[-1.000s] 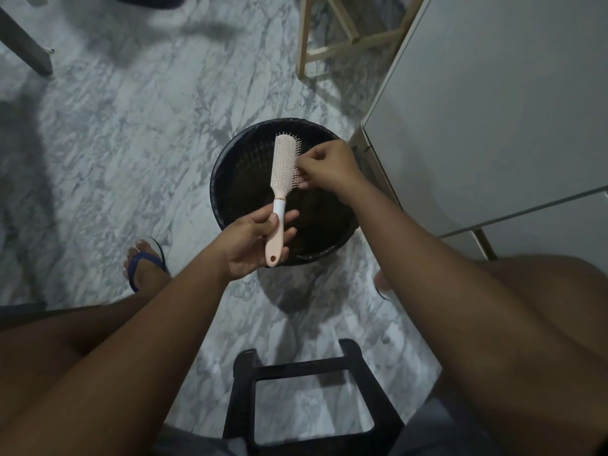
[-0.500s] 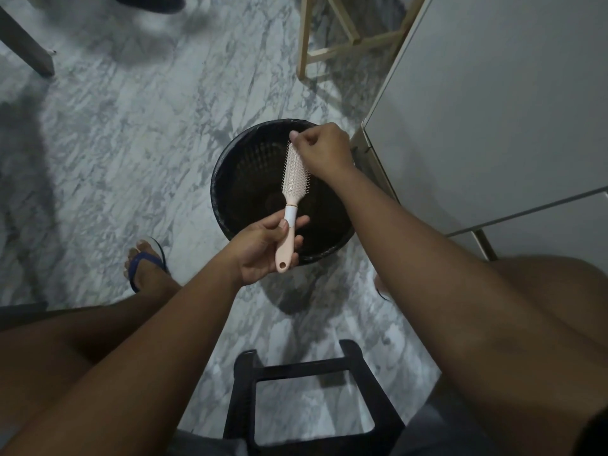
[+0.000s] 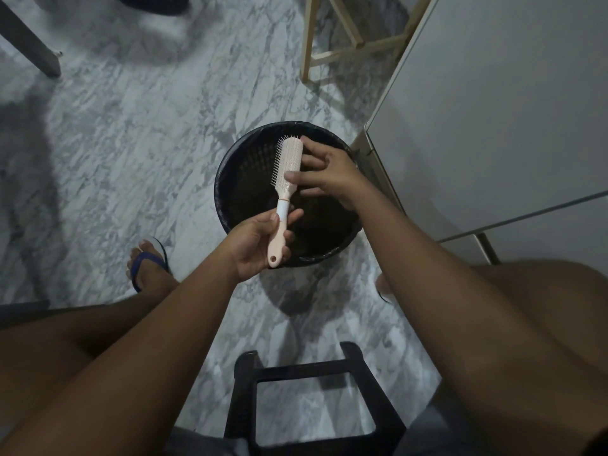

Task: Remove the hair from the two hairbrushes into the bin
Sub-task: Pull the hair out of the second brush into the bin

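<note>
Half a second ago your right hand was pinched at the tip of the pale pink plastic paddle hairbrush; now its fingers have spread loose along the head's 3 o'clock edge, thumb touching the lower head. You've likely let go of a tuft, though no hair shows against the dark bin. Your left hand is wrapped around the handle, holding the brush over the round black woven bin. Count: one hairbrush visible, one bin, two hands. The second brush isn't in view.
</note>
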